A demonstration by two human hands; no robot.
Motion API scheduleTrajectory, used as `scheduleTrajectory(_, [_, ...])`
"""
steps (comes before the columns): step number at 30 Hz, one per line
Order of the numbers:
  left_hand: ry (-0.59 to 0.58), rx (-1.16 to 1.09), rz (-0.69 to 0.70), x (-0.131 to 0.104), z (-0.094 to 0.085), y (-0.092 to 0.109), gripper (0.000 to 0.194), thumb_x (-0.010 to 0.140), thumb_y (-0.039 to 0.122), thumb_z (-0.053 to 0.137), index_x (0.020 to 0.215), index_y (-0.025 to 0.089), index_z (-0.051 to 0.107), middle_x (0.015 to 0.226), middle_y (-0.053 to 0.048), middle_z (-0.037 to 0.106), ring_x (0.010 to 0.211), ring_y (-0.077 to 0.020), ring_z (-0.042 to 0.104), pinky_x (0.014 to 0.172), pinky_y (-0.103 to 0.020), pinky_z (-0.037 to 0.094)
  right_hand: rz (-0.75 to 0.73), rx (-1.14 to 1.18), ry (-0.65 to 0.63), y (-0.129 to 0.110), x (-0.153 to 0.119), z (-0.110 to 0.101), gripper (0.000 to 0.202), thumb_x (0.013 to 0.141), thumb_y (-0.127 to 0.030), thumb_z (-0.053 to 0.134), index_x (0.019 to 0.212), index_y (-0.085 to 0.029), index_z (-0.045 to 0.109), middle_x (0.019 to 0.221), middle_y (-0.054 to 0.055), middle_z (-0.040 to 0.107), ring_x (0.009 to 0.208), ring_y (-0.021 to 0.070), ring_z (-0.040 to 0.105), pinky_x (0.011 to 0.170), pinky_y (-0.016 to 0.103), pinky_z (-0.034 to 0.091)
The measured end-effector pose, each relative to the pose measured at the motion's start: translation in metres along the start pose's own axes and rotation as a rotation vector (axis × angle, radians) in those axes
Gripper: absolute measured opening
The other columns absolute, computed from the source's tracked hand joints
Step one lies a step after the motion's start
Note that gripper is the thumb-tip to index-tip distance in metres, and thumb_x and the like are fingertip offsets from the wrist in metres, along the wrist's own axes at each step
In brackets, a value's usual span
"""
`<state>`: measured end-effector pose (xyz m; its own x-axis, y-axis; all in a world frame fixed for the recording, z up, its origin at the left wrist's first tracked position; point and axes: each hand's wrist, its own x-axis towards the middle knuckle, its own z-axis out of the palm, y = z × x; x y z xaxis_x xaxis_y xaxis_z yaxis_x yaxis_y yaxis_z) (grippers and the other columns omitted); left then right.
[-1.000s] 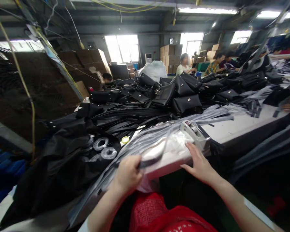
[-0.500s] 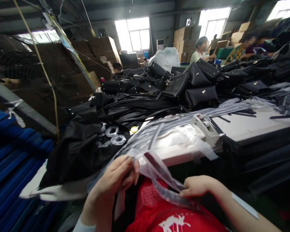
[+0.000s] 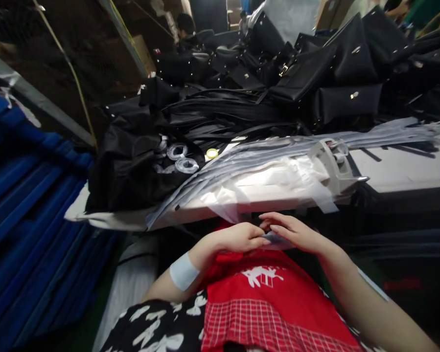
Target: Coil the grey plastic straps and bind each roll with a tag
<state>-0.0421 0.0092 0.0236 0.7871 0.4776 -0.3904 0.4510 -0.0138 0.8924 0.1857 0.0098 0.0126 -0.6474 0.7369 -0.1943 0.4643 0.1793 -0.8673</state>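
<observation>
My left hand (image 3: 243, 236) is closed on a clear plastic sleeve (image 3: 276, 240) in front of the red apron (image 3: 274, 274). Close beside it, my right hand (image 3: 291, 230) bends over the same sleeve with its fingers apart; how it touches the plastic is partly hidden. Long plastic-wrapped strips (image 3: 220, 168) lie along the table's front edge, with thin white plastic (image 3: 278, 173) on top. At the right of these stands a beige tape dispenser (image 3: 333, 164). A yellow tape roll (image 3: 212, 153) rests beside the dark straps.
Black bags (image 3: 308, 73) are heaped at the back. Black cloth (image 3: 127, 161) with coiled clear rings (image 3: 186, 165) covers the table's left end. Blue stacked material (image 3: 39, 210) stands at the left. The white table edge (image 3: 109, 221) lies before me.
The view has tipped down and closer to the table. My hands have come together near the apron, and the long sleeve stretched between them now shows only as a short piece.
</observation>
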Motion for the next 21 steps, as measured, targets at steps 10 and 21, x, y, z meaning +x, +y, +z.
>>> scheduleTrajectory(10, [-0.378, -0.453, -0.199, -0.039, -0.04, -0.056, 0.05, 0.076, 0.065, 0.066, 0.072, 0.015, 0.069, 0.06, -0.002, 0.066, 0.053, -0.0129, 0.056, 0.056, -0.025, 0.046, 0.212, -0.217, -0.051, 0.033, -0.005, -0.028, 0.047, 0.081, -0.061, 0.061, 0.071, -0.016, 0.069, 0.061, -0.001, 0.061, 0.061, 0.0139, 0.052, 0.055, 0.023, 0.036])
scheduleTrajectory(21, [-0.272, -0.514, -0.19, -0.048, -0.03, -0.067, 0.051, 0.08, 0.065, 0.062, 0.073, 0.015, 0.069, 0.064, -0.004, 0.07, 0.044, -0.011, 0.05, 0.046, -0.025, 0.041, 0.163, -0.288, -0.088, 0.017, 0.005, -0.037, 0.052, 0.088, -0.063, 0.049, 0.077, -0.017, 0.071, 0.069, 0.003, 0.067, 0.068, 0.018, 0.058, 0.063, 0.026, 0.042])
